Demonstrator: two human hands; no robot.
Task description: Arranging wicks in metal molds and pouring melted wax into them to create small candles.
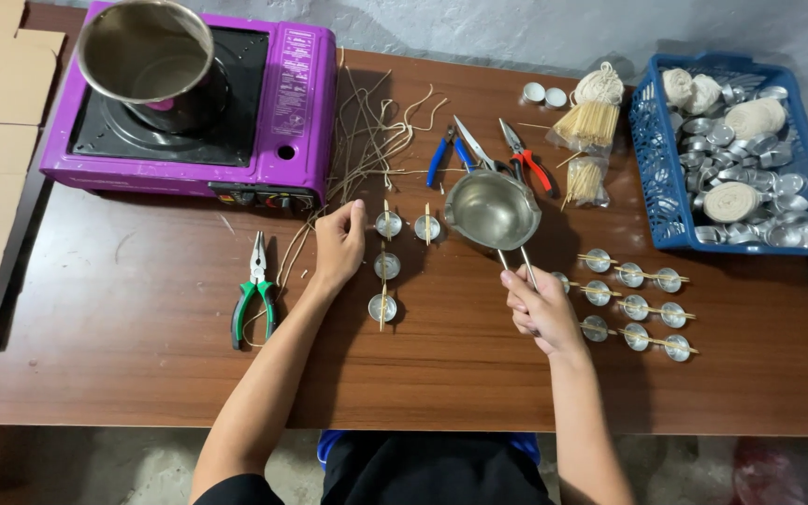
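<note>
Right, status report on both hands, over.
Right hand grips small metal pot by its handle. Left hand beside foil cups. Nothing between them.

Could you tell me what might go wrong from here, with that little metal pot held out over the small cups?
1. The right hand grips the small metal pot only by the end of its thin handle, so it could tip and spill.
2. The left hand rests beside the nearest cups, where a spill might reach it.
3. The sticks lying across the cups look easy to knock off.

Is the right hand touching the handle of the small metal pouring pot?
Touching. The head view shows the right hand closed around the wire handle of the small pouring pot.
</note>
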